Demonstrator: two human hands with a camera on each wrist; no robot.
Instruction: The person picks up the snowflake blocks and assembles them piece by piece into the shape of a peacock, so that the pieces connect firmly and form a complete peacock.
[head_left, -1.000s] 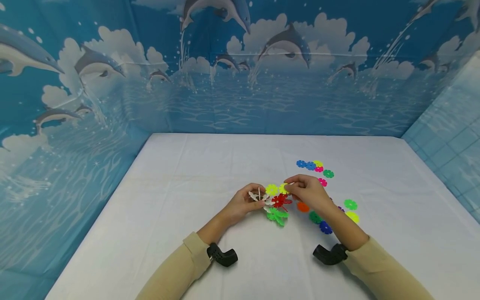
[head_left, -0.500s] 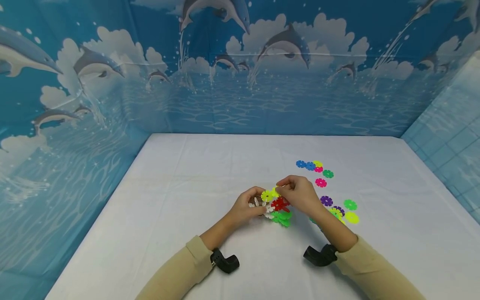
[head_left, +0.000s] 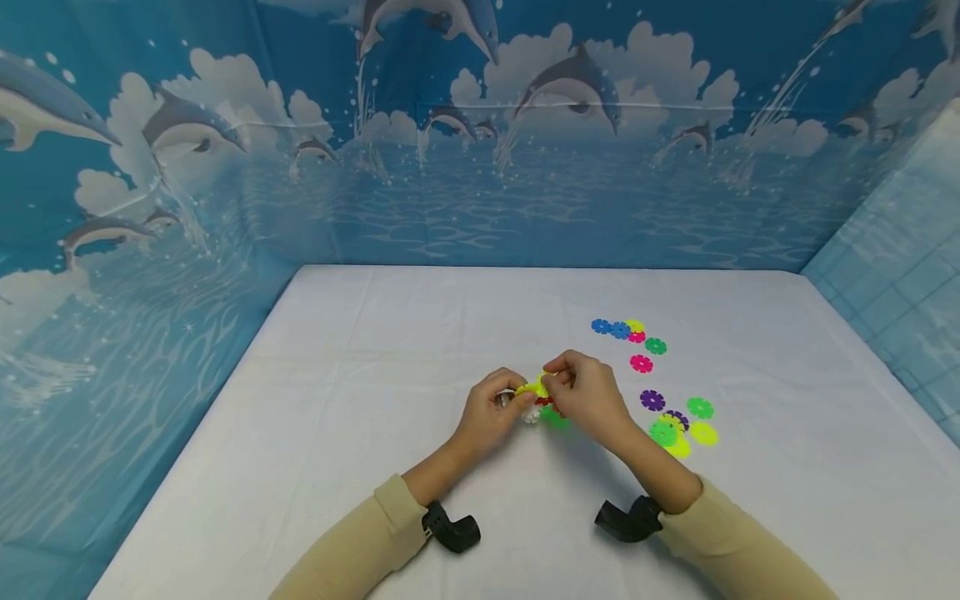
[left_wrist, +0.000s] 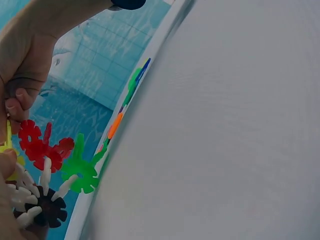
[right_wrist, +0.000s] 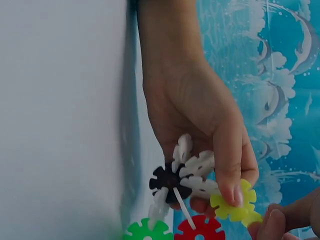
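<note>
My left hand [head_left: 486,417] holds a cluster of slotted snowflake discs above the white table, its thumb pressing a yellow disc [right_wrist: 234,201]. White discs [right_wrist: 200,186] radiate from a black disc [right_wrist: 169,182] in that cluster. A red disc [right_wrist: 201,229] and a green disc [right_wrist: 149,231] also belong to it; more red and green pieces show in the left wrist view. From the other side my right hand [head_left: 592,402] pinches the edge of a second yellow disc, which meets the first one. How deep their slots engage is hidden by the fingers.
Loose snowflake discs lie on the white table [head_left: 375,350] at the right: a blue disc [head_left: 601,326], a pink disc [head_left: 641,363], a purple disc [head_left: 652,400] and several green and yellow ones. My right forearm covers part of that area. A dolphin-print curtain [head_left: 480,200] stands behind.
My right hand has moved left, closer to my left hand. The yellow discs have tipped from flat-on to nearly edge-on, and the cluster has turned. My right forearm now hides the orange disc.
</note>
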